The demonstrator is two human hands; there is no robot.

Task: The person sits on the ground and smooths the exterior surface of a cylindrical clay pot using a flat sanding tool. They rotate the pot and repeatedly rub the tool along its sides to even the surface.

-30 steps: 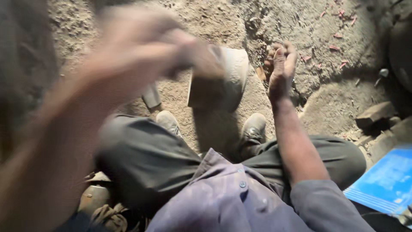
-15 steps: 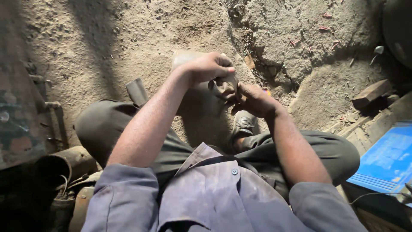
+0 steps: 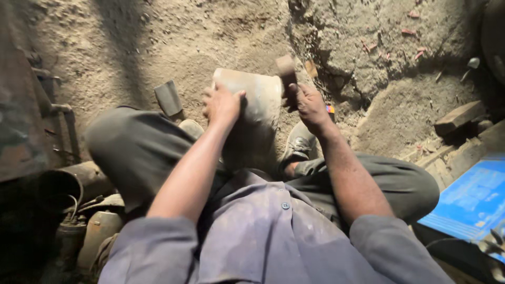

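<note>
I sit on a dirt floor with my knees bent. My left hand (image 3: pixel 223 103) grips the left edge of a dusty metal can-shaped piece (image 3: pixel 255 100) that stands between my feet. My right hand (image 3: pixel 307 105) is closed on the handle of a hammer (image 3: pixel 286 68), whose head is raised just above the can's upper right rim. My shoes (image 3: pixel 300 142) rest on the ground right below the can.
A small metal wedge (image 3: pixel 168 97) sticks up from the dirt left of the can. Rusty pipes and cylinders (image 3: pixel 79 210) lie at lower left. A blue sheet (image 3: pixel 473 202) lies at lower right, a wooden block (image 3: pixel 457 118) above it.
My left arm came down from in front of the camera and took hold of the can. My right hand picked up the hammer and raised it at the can's rim.
</note>
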